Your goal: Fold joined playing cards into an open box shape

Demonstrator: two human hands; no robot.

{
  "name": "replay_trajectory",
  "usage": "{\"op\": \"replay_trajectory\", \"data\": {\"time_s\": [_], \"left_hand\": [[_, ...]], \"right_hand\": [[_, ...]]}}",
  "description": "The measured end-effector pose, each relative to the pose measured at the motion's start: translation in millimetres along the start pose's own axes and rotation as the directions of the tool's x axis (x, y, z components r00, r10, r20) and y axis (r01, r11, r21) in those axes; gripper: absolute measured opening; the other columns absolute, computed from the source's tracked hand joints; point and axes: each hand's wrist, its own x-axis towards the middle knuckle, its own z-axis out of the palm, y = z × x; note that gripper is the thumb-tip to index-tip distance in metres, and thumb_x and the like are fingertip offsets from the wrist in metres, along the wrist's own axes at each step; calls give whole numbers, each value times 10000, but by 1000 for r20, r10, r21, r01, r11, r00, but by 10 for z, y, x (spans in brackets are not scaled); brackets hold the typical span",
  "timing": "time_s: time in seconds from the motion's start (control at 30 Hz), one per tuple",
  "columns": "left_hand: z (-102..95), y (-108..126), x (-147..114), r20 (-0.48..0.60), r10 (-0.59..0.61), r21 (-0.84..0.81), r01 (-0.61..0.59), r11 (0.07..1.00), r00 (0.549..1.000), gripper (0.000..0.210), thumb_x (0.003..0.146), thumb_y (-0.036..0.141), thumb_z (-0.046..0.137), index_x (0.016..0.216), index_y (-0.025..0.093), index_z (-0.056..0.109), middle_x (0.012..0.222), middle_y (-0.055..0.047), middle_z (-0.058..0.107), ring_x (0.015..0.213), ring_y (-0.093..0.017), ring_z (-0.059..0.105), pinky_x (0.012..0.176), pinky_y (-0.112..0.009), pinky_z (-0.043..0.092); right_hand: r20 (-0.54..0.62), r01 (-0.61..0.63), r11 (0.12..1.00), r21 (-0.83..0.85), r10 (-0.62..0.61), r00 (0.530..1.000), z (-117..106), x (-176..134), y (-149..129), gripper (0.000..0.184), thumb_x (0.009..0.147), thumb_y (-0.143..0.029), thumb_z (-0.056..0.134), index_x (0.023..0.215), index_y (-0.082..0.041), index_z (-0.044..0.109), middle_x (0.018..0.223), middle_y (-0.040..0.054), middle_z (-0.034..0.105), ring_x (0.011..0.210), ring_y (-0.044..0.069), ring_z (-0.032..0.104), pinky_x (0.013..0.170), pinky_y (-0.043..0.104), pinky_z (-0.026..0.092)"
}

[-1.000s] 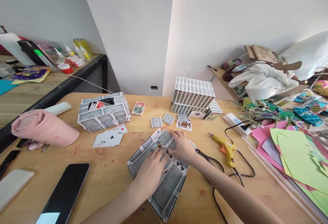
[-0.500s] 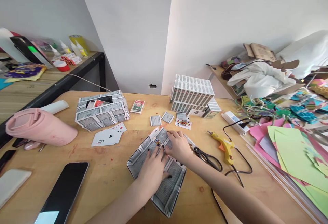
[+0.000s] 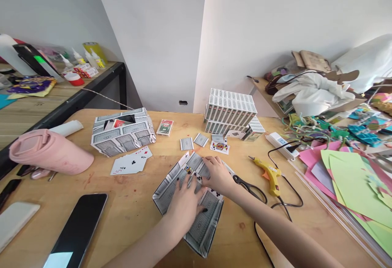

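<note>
A box-like piece covered in grey-backed playing cards (image 3: 200,227) lies tilted in front of me, its sides folded up. My left hand (image 3: 183,204) rests on it with fingers spread, pressing near a face card and a clubs card. On its far right side my right hand (image 3: 219,176) has bent fingers and thumb closed at the edge of a grey-backed playing card (image 3: 196,162); the fingertips are partly hidden. Just right of that hand lie black-handled scissors (image 3: 251,188). A yellow glue gun (image 3: 269,174) lies farther right.
A card-covered box (image 3: 122,137), fanned cards (image 3: 130,162) and a card pack (image 3: 165,127) lie at left. Stacked card packs (image 3: 229,110) stand behind. A phone (image 3: 78,229), pink roll (image 3: 50,152), power strip (image 3: 281,145) and coloured paper (image 3: 361,194) surround the workspace.
My right hand has shifted slightly to the right, uncovering more of the grey-backed card and a clubs card. My left hand stays on the piece with fingers spread.
</note>
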Motion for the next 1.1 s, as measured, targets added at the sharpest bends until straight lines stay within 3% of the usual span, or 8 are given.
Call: {"op": "replay_trajectory", "data": {"time_s": [0.23, 0.4, 0.73, 0.87, 1.1], "left_hand": [[-90, 72, -23, -45, -127, 56, 129, 990, 991, 535, 756, 427, 623, 1258, 272, 518, 1327, -187, 460, 1253, -394, 368, 955, -586, 342], [-122, 150, 35, -29, -83, -16, 82, 996, 996, 600, 708, 314, 700, 1257, 154, 519, 1273, -202, 496, 1229, -332, 423, 1008, -438, 363], [20, 62, 10, -47, -50, -38, 48, 998, 998, 543, 769, 437, 602, 1276, 276, 496, 1334, -155, 455, 1277, -329, 363, 1033, -486, 317], [42, 55, 2, -75, -67, -22, 66, 998, 995, 520, 781, 451, 580, 1276, 327, 484, 1348, -119, 450, 1280, -342, 346, 1023, -568, 278], [9, 54, -8, -56, -85, -45, 83, 996, 995, 495, 774, 444, 581, 1250, 325, 516, 1343, -108, 452, 1274, -383, 337, 1011, -597, 264]], "right_hand": [[-7, 109, 993, 54, -109, 994, -24, 42, 26, 646, 691, -275, 558, 1308, -139, 422, 1310, 115, 488, 1165, 270, 399, 958, 406, 338], [35, 104, 993, 51, -106, 994, -70, 25, 104, 662, 664, -255, 561, 1299, -110, 440, 1292, 116, 511, 1171, 285, 396, 983, 409, 323], [24, 202, 977, 65, -203, 979, -31, 44, 138, 609, 667, -223, 546, 1258, -97, 468, 1263, 128, 526, 1143, 263, 412, 945, 401, 372], [15, 218, 974, 57, -220, 975, -57, 47, 133, 605, 666, -216, 548, 1257, -107, 471, 1266, 120, 520, 1141, 258, 410, 949, 399, 369], [32, 232, 969, 87, -235, 971, -124, 188, 1, 651, 686, -349, 609, 1286, -150, 451, 1273, 124, 507, 1155, 281, 395, 949, 441, 351]]}}
